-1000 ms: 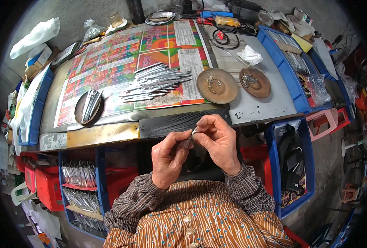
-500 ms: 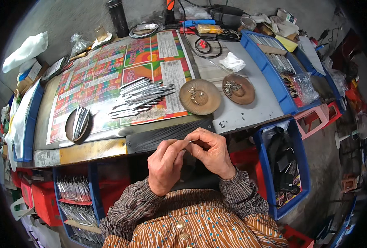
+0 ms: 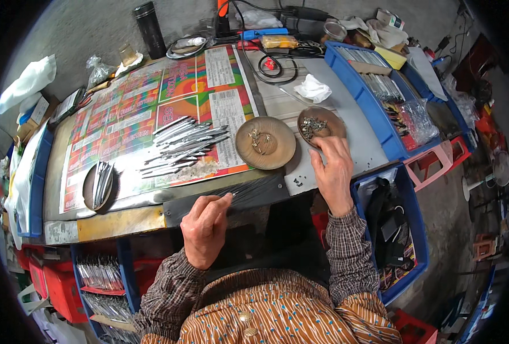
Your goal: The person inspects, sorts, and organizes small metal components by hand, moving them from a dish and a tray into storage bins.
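My left hand point(image 3: 204, 229) is closed in a pinch by the table's front edge, with the tip of a small silvery metal piece showing at its fingertips; the rest of it is hidden. My right hand point(image 3: 336, 172) reaches over the near rim of the right brown dish point(image 3: 337, 121), which holds a heap of tiny dark metal parts point(image 3: 313, 127). Its thumb stands apart from the bent fingers, and nothing shows between them. Beside it, a larger round brown dish point(image 3: 244, 156) has a few small brass-coloured pieces point(image 3: 260, 140). Slim silvery metal pieces point(image 3: 182, 143) lie piled on the colourful printed sheet.
A small round bowl point(image 3: 88, 192) at left holds more slim pieces. Blue bins point(image 3: 389, 143) stand at the back right, and a blue crate point(image 3: 420, 258) hangs low on the right. Crumpled white tissue point(image 3: 313, 89) and a black cable point(image 3: 291, 74) lie toward the back.
My hands have come apart. The right one has moved right and forward to the dish of tiny dark parts; the left has shifted left, keeping its pinch. The view has shifted slightly.
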`<state>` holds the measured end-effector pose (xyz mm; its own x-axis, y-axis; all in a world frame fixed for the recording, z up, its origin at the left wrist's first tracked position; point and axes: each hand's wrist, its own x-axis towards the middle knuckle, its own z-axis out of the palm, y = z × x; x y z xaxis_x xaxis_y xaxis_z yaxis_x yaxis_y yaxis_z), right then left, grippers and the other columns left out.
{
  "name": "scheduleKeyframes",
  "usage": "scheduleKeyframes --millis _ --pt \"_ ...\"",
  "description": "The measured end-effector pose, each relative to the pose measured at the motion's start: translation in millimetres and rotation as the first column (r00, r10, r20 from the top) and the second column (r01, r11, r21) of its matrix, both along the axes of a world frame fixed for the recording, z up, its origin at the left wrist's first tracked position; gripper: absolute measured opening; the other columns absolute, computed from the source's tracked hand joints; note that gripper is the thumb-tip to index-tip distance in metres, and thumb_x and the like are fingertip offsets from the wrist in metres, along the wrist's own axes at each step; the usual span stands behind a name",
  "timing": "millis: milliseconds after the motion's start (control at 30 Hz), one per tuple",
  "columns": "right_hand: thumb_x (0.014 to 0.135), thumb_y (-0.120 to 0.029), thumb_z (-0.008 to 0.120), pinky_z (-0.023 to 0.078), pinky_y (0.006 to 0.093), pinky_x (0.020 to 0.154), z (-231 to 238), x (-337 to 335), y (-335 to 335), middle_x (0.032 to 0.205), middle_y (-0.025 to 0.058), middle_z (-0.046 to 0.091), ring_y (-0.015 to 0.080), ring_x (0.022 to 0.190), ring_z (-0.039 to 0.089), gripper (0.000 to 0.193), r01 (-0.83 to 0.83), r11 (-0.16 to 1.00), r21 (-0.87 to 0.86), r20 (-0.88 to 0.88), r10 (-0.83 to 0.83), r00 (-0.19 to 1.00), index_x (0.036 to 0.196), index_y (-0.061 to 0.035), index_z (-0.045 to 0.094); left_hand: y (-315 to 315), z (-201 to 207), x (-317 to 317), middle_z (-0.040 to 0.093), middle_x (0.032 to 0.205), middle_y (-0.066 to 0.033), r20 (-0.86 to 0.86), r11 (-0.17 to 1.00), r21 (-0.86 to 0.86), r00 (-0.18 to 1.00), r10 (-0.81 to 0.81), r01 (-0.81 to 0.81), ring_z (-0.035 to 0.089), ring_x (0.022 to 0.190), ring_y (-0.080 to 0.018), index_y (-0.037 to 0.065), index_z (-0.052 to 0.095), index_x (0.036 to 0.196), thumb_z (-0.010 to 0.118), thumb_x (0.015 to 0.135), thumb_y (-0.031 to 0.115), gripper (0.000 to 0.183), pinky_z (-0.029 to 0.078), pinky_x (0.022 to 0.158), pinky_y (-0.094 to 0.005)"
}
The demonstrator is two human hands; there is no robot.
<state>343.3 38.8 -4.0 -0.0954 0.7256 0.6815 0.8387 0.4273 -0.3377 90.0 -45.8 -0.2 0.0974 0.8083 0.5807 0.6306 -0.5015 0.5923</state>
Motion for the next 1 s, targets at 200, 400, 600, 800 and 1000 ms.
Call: scheduleKeyframes --millis 200,400,600,800,1000 --pt "0.074 -0.008 0.068 0.040 0.0421 0.080 -3.8 -2.9 14.5 0.094 0.0062 0.058 0.0268 0.096 0.052 0.023 0.097 0.995 0.009 0.148 -0.097 0.984 0.096 -0.0054 0.064 1.9 0.5 0.1 0.061 0.082 -0.0134 -0.025 1.000 -0.006 1.000 0.009 -0.009 0.063 0.069 -0.0292 0.003 0.064 0.098 0.059 0.072 -0.013 0.031 0.051 0.058 -0.0347" --pt "0.073 -0.008 0.069 0.038 0.0415 0.080 -9.3 -0.9 17.0 0.094 0.0054 0.058 0.0257 0.096 0.052 0.021 0.119 0.993 0.019 0.163 -0.121 0.979 0.092 -0.0071 0.064 2.0 2.1 2.8 0.062 0.079 -0.0142 -0.016 1.000 -0.009 1.000 0.026 -0.026 0.063 0.068 -0.0259 0.000 0.062 0.091 0.063 0.077 -0.010 0.017 0.049 0.059 -0.0302" --pt "0.073 -0.009 0.068 0.038 0.0416 0.079 -14.4 1.6 17.7 0.090 0.0051 0.059 0.0252 0.093 0.052 0.014 0.128 0.992 0.006 0.084 -0.128 0.988 0.086 -0.0074 0.063 -0.9 2.5 2.4 0.062 0.078 -0.0140 -0.010 1.000 -0.017 1.000 0.022 -0.022 0.062 0.067 -0.0244 0.000 0.062 0.090 0.063 0.076 -0.011 0.017 0.049 0.059 -0.0291" --pt "0.076 -0.007 0.066 0.040 0.0390 0.076 -13.0 -2.3 7.3 0.085 0.0056 0.060 0.0244 0.086 0.055 0.008 0.062 0.997 0.055 -0.044 -0.059 0.997 0.083 -0.0063 0.062 -6.0 7.2 0.4 0.062 0.079 -0.0128 0.099 0.996 -0.083 0.995 -0.019 0.027 0.061 0.066 -0.0212 -0.001 0.063 0.092 0.062 0.076 -0.012 0.020 0.048 0.058 -0.0264" --pt "0.077 0.003 0.066 0.047 0.0329 0.061 -0.7 -35.7 -34.3 0.080 0.0096 0.061 0.0236 0.069 0.059 0.011 -0.153 0.988 0.016 -0.325 0.149 0.934 0.085 0.0001 0.060 -17.7 5.0 2.3 0.063 0.082 -0.0064 0.457 0.928 -0.315 0.889 -0.033 0.196 0.057 0.069 -0.0070 -0.004 0.062 0.092 0.058 0.078 -0.014 0.018 0.046 0.061 -0.0211"
